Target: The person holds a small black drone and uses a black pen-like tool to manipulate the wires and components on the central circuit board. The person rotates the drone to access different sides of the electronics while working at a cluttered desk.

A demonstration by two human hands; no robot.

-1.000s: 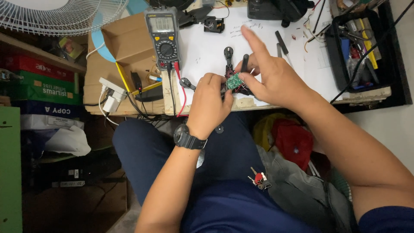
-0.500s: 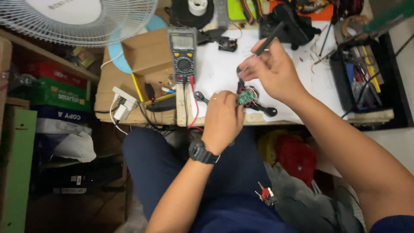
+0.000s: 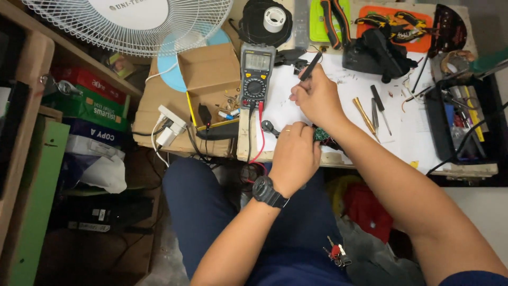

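I am pinching the small green circuit board (image 3: 321,133) in my left hand (image 3: 294,154) at the table's (image 3: 423,153) near edge, while my right hand (image 3: 316,98) is gripping a black probe (image 3: 310,66). Board should be held steady, probe tip placed deliberately.

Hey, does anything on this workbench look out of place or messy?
Mostly ordinary clutter. The multimeter lies across the gap between the cardboard box and the white sheet, and two screwdrivers lie loose beside the right hand.
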